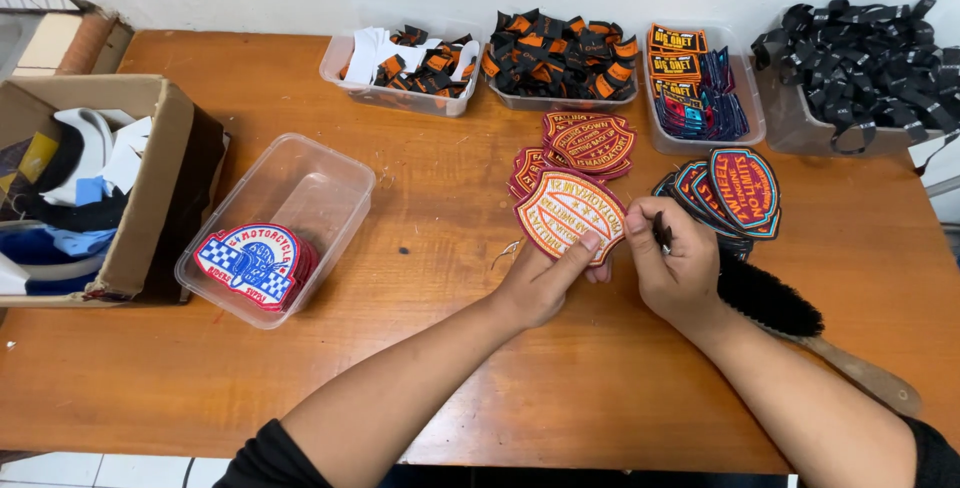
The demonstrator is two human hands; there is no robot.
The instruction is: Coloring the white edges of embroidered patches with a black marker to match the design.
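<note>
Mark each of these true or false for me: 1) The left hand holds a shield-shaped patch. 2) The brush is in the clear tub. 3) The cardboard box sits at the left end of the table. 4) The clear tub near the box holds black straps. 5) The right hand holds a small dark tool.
1) True: the left hand holds the cream and orange shield patch.
2) False: the brush lies on the table, under the right forearm.
3) True: the cardboard box is at the left end.
4) False: the clear tub holds blue, red and white checkered patches.
5) True: the right hand grips a small dark tool.
</note>
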